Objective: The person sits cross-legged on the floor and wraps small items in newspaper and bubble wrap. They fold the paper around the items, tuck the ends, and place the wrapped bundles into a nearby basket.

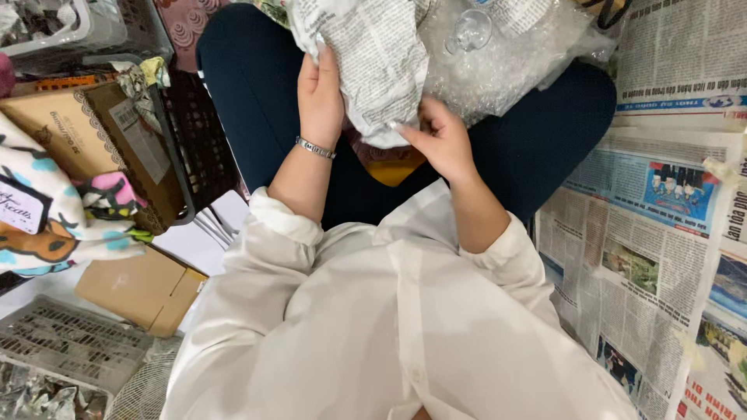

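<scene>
Boxes and a dark crate (194, 148) crowd the person's left; newspaper sheets (646, 233) cover the floor on the right. On the lap lies a newspaper-wrapped bundle (381, 62): the left hand (320, 97) grips its side, the right hand (440, 140) pinches its lower edge. Bubble wrap (506, 54) lies just beside.

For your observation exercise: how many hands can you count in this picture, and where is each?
2. The left hand grips the newspaper-wrapped bundle on its left side; the right hand pinches its lower edge. No others show.
</scene>
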